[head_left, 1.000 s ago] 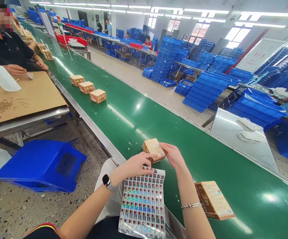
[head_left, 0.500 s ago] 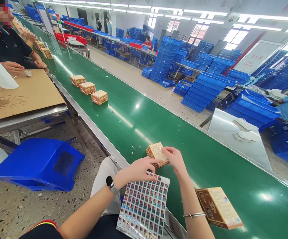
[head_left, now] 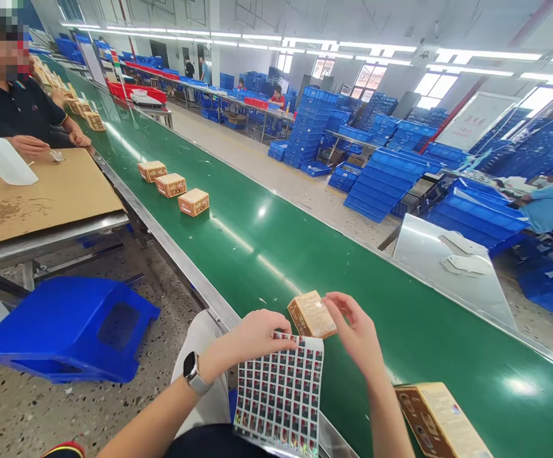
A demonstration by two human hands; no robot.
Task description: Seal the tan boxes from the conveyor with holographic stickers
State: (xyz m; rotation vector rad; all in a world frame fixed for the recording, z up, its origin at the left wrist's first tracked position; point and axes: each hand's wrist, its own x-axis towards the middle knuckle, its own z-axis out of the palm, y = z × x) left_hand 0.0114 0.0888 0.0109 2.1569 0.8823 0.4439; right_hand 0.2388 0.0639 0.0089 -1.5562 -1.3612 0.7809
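My left hand (head_left: 263, 332) pinches the top edge of a sheet of small shiny stickers (head_left: 280, 391), which hangs down over my lap. Just beyond it, a brown and cream carton (head_left: 313, 313) lies on the green conveyor belt (head_left: 381, 305), with a small pale spot on its upper face. At the carton's right edge is my right hand (head_left: 358, 334), thumb and fingers apart; whether a fingertip touches the carton is unclear. A second carton (head_left: 443, 416), with a small shiny sticker on top, sits nearer to me, partly behind my right forearm.
Farther up the belt stand several cartons (head_left: 193, 202). At left are a cardboard-covered table (head_left: 66, 197), a seated co-worker (head_left: 18, 108) and a blue plastic stool (head_left: 66, 324). A metal side table (head_left: 429, 273) adjoins the belt's far edge, with stacked blue crates (head_left: 381, 184) behind.
My right hand has lifted off the carton's top and shifted right. My left fingers have drawn back from the carton, keeping hold of the sticker sheet. The view has tilted up slightly.
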